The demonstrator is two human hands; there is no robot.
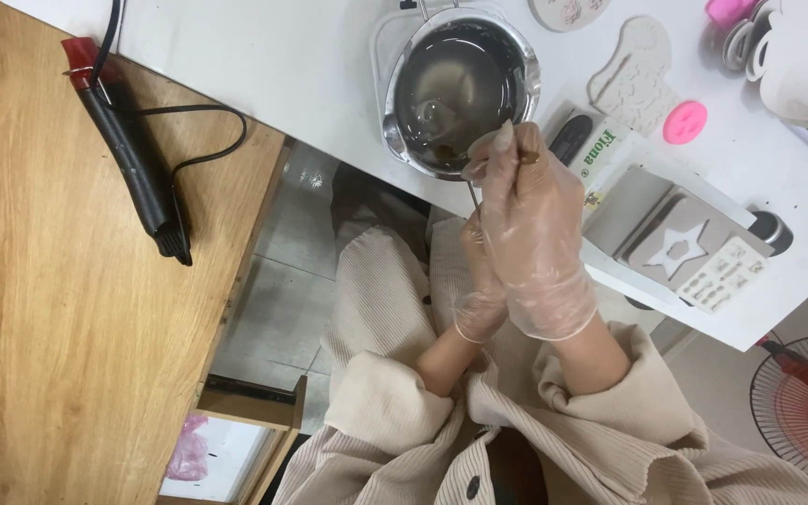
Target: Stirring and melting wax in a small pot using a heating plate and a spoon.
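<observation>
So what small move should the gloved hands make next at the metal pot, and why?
Probably ease the thin stick down to the brown lump in the metal pot. The right hand pinches the stick over the pot's near rim, the left hand is tucked beneath, and the liquid looks mostly clear.

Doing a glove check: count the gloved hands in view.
2. The right hand is gloved, holding a thin stick at the metal pot rim; the left hand sits just beneath it, partly hidden.
</observation>
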